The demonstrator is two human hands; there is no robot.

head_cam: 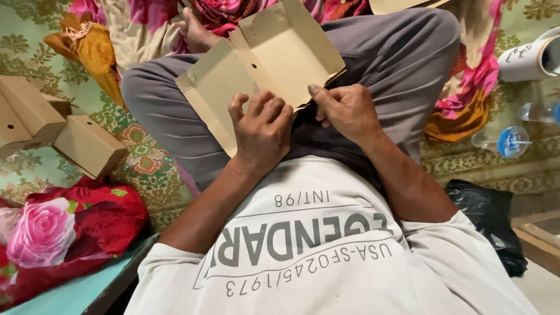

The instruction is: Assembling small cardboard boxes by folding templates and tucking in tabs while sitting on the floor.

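Observation:
A flat, partly folded tan cardboard box blank (274, 58) rests on my lap over my crossed legs in grey trousers. My left hand (261, 131) curls its fingers over the blank's near edge at the left. My right hand (345, 111) pinches the near right edge, thumb on top. Several flaps stand up at the far side, and small round holes show in the panels.
Two folded cardboard boxes (87, 144) (26, 114) lie to the left on a patterned green mat. A red floral cloth (58, 230) is at lower left. A white mug (528, 58), a plastic bottle (504, 141) and a black bag (493, 224) sit on the right.

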